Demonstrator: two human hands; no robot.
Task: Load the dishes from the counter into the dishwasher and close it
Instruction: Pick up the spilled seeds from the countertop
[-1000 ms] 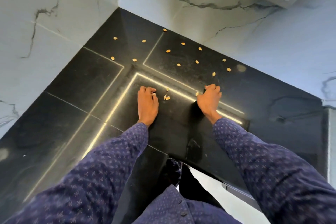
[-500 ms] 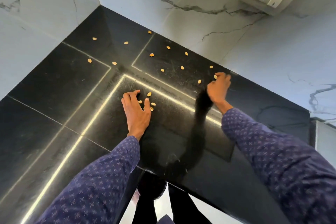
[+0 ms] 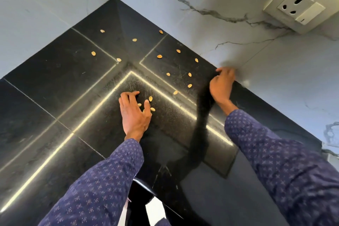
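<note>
Dishes are nowhere on the surface; I can't see them or the dishwasher. My left grip lies spread, fingers apart, over gathered seeds. My right grip, loosely curled and empty, has slid outward to the wall. Loading hasn't started, I judge.

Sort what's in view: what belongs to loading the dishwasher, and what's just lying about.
Belongs to the job:
- No dishes or dishwasher in view
- black counter
- left hand and right hand, both gathering seeds instead

Just lying about:
- scattered seeds, a few by the left hand's fingers
- wall socket
- marble wall
</note>
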